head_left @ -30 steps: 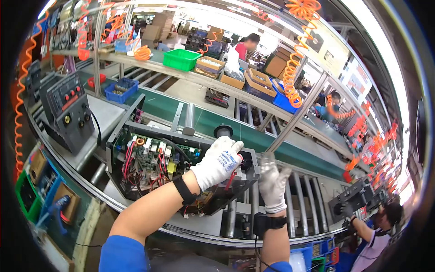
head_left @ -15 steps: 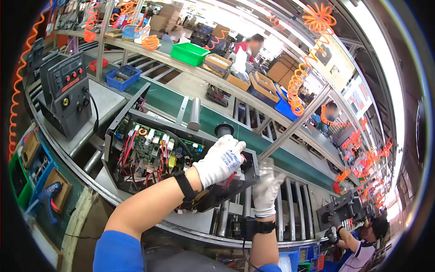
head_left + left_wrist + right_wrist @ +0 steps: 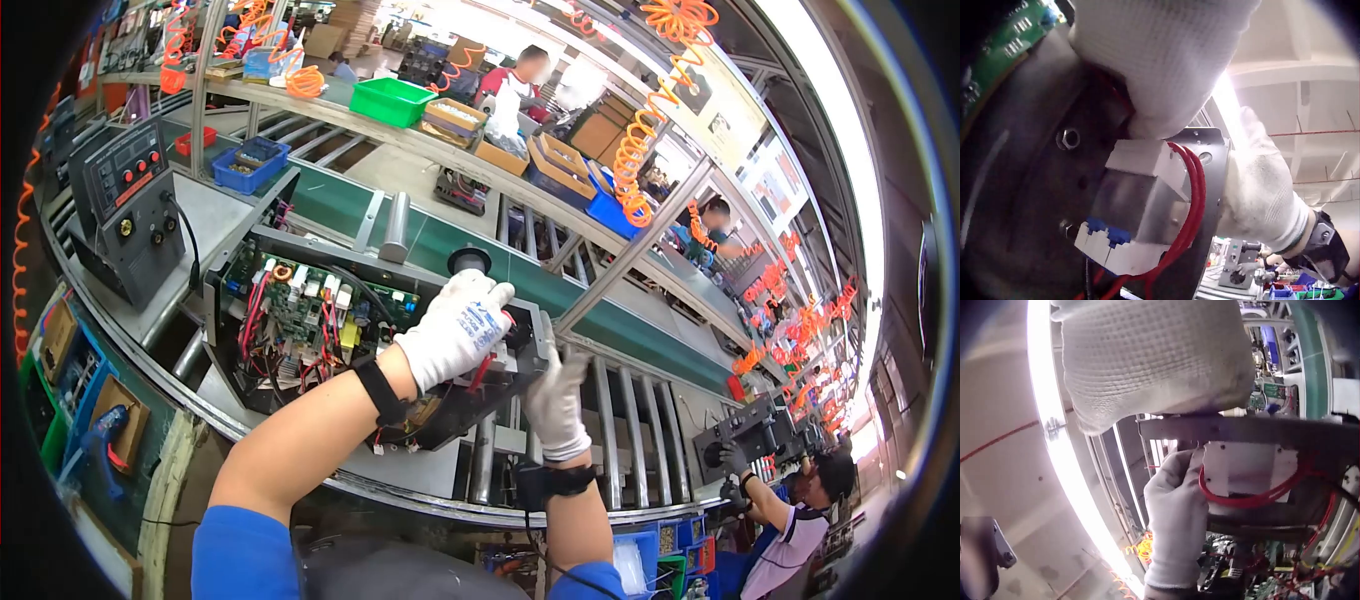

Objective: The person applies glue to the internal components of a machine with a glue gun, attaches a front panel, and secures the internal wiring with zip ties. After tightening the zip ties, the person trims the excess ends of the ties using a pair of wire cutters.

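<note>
In the head view, an open black chassis (image 3: 345, 247) with a green circuit board (image 3: 305, 290) and bundled wires rests on the conveyor. My gloved left hand (image 3: 460, 325) reaches into its right end, fingers bent down beside a white-and-metal block (image 3: 1141, 194) with red wires (image 3: 1196, 200). Its fingertips are hidden close to the end panel (image 3: 1247, 430); I cannot tell what they hold. Outside that panel, my gloved right hand (image 3: 558, 400) is raised, with fingers extended and blurred. The left wrist view shows this right hand (image 3: 1263, 187) close along the panel's outer face.
A finished-looking machine (image 3: 125, 215) with red knobs stands to the left. A black spool-like part (image 3: 468, 262) and a metal cylinder (image 3: 396, 228) stand behind the chassis. Steel rollers (image 3: 635, 440) run to the right. Another person (image 3: 800, 520) works at the far right.
The head view has shifted slightly. My left hand stays at the chassis end. The right hand remains by the end panel, its fingers blurred in every frame and now nearer the panel.
</note>
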